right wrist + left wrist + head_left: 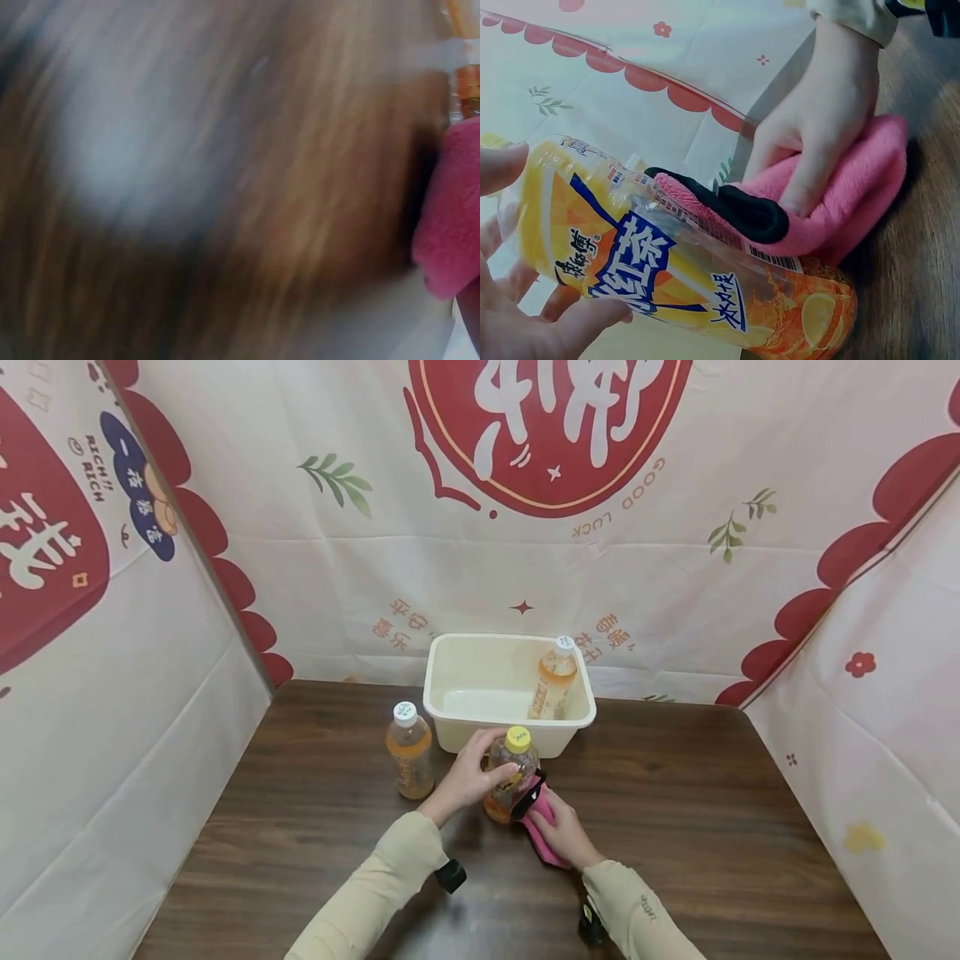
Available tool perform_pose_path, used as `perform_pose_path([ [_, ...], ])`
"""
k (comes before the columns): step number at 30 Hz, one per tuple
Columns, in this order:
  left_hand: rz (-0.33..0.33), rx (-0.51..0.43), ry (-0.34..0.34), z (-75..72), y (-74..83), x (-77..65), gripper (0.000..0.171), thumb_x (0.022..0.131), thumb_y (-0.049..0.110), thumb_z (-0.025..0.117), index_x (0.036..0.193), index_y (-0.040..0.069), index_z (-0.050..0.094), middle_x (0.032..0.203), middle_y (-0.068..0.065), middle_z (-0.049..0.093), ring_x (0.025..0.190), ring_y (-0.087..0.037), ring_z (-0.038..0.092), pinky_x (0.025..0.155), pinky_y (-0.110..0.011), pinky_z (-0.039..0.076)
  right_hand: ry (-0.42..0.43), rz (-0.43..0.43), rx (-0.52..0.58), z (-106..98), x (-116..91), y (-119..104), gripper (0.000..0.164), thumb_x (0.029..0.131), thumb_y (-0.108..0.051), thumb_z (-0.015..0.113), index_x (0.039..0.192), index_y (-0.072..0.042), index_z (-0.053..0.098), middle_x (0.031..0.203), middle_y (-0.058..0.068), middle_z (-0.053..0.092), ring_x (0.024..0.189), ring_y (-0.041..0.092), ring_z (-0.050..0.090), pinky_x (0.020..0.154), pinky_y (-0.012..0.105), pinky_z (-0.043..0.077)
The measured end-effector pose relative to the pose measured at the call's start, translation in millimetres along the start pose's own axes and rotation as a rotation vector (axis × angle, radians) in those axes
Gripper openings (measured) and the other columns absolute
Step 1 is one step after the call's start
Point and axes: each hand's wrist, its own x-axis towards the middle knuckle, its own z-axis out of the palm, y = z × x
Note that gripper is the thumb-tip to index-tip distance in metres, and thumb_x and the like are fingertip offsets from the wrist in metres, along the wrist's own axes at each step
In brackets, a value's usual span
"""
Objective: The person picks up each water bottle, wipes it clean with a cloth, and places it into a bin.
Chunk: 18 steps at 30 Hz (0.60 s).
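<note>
My left hand (468, 774) grips the upper part of a yellow-capped iced tea bottle (517, 741), its thumb and fingers round the sides. The left wrist view shows this bottle's yellow and orange label (641, 247) with printed lemon slices low down. A pink cloth (543, 833) with a black edge is bunched in my right hand (566, 835) and lies against the bottle's side. From the left wrist, the cloth (866, 176) overlaps the bottle's lower half. Only a strip of pink cloth (454, 214) shows in the right wrist view, which is mostly blurred.
A cream plastic bin (510, 724) stands at the back of the dark wooden table (660, 802). One white-capped bottle (557, 672) leans inside its right end. Another white-capped bottle (410, 752) stands left of the bin. Printed curtains (465, 577) enclose the back and sides.
</note>
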Motion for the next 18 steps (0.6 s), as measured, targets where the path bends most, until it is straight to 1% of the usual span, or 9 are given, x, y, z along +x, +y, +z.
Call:
perform_pose_path([
  [2, -0.005, 0.006, -0.003, 0.0, 0.5, 0.4, 0.05, 0.085, 0.021, 0.063, 0.129, 0.005, 0.045, 0.122, -0.017, 0.045, 0.116, -0.033, 0.044, 0.095, -0.047, 0.038, 0.011, 0.005, 0.007, -3.5, 0.7, -2.9, 0.036, 0.079, -0.002, 0.066, 0.114, 0.003, 0.059, 0.122, 0.025, 0.053, 0.111, 0.034, 0.051, 0.09, 0.048, 0.041],
  [4, -0.012, 0.011, -0.004, 0.3, 1.1, -0.2, 0.05, 0.086, 0.022, 0.062, 0.129, 0.005, 0.045, 0.122, -0.016, 0.046, 0.116, -0.031, 0.045, 0.095, -0.046, 0.039, 0.04, -0.024, -0.017, -10.2, 1.2, -12.4, 0.035, 0.078, -0.001, 0.067, 0.112, 0.001, 0.061, 0.121, 0.022, 0.055, 0.109, 0.034, 0.053, 0.091, 0.04, 0.043],
  [7, -0.011, 0.015, -0.002, 0.7, 1.0, -1.6, 0.049, 0.085, 0.022, 0.063, 0.128, 0.006, 0.045, 0.12, -0.015, 0.046, 0.115, -0.028, 0.045, 0.094, -0.045, 0.039, 0.107, -0.123, -0.02, -27.4, 5.4, -41.2, 0.031, 0.074, 0.006, 0.068, 0.105, 0.004, 0.062, 0.117, 0.024, 0.057, 0.105, 0.031, 0.056, 0.09, 0.023, 0.042],
  [9, 0.0, 0.02, 0.001, 0.0, 0.8, -2.0, 0.049, 0.085, 0.022, 0.063, 0.128, 0.007, 0.046, 0.119, -0.014, 0.047, 0.113, -0.027, 0.045, 0.094, -0.045, 0.039, 0.147, -0.212, 0.005, -41.8, 13.3, -66.1, 0.032, 0.071, 0.013, 0.067, 0.102, 0.007, 0.061, 0.113, 0.027, 0.057, 0.103, 0.021, 0.057, 0.088, 0.013, 0.038],
  [10, 0.008, 0.021, 0.004, 0.0, 0.0, -1.8, 0.049, 0.085, 0.023, 0.063, 0.128, 0.007, 0.046, 0.119, -0.013, 0.047, 0.113, -0.027, 0.045, 0.094, -0.045, 0.04, 0.156, -0.257, 0.025, -49.1, 18.3, -77.8, 0.033, 0.069, 0.016, 0.066, 0.101, 0.009, 0.061, 0.111, 0.029, 0.056, 0.103, 0.016, 0.056, 0.088, 0.011, 0.037],
  [12, 0.035, 0.018, 0.011, -0.4, -1.7, -1.6, 0.049, 0.085, 0.026, 0.063, 0.127, 0.007, 0.047, 0.118, -0.014, 0.048, 0.112, -0.027, 0.046, 0.093, -0.045, 0.04, 0.165, -0.32, 0.053, -59.9, 29.7, -99.2, 0.037, 0.066, 0.02, 0.064, 0.101, 0.012, 0.059, 0.11, 0.032, 0.055, 0.108, 0.008, 0.051, 0.09, 0.01, 0.034],
  [14, 0.064, 0.018, 0.026, -0.8, -3.5, -1.7, 0.053, 0.086, 0.037, 0.06, 0.127, 0.005, 0.047, 0.117, -0.015, 0.048, 0.11, -0.027, 0.046, 0.093, -0.045, 0.04, 0.157, -0.365, 0.063, -64.3, 39.5, -111.7, 0.04, 0.066, 0.021, 0.064, 0.105, 0.014, 0.057, 0.109, 0.033, 0.054, 0.11, 0.001, 0.046, 0.091, 0.009, 0.033],
  [16, 0.083, 0.014, 0.035, -0.5, -4.9, -2.4, 0.061, 0.085, 0.047, 0.057, 0.126, 0.004, 0.047, 0.116, -0.016, 0.048, 0.108, -0.028, 0.046, 0.092, -0.044, 0.041, 0.155, -0.379, 0.067, -63.3, 44.7, -118.1, 0.041, 0.066, 0.022, 0.064, 0.106, 0.015, 0.057, 0.108, 0.032, 0.055, 0.112, -0.001, 0.043, 0.093, 0.009, 0.032],
  [18, 0.097, 0.013, 0.034, 0.7, -5.4, -3.4, 0.064, 0.084, 0.05, 0.055, 0.127, 0.003, 0.047, 0.116, -0.017, 0.048, 0.107, -0.028, 0.046, 0.092, -0.044, 0.04, 0.175, -0.375, 0.075, -58.5, 44.8, -117.7, 0.04, 0.066, 0.022, 0.063, 0.105, 0.015, 0.056, 0.107, 0.033, 0.055, 0.112, -0.003, 0.042, 0.093, 0.009, 0.032],
])
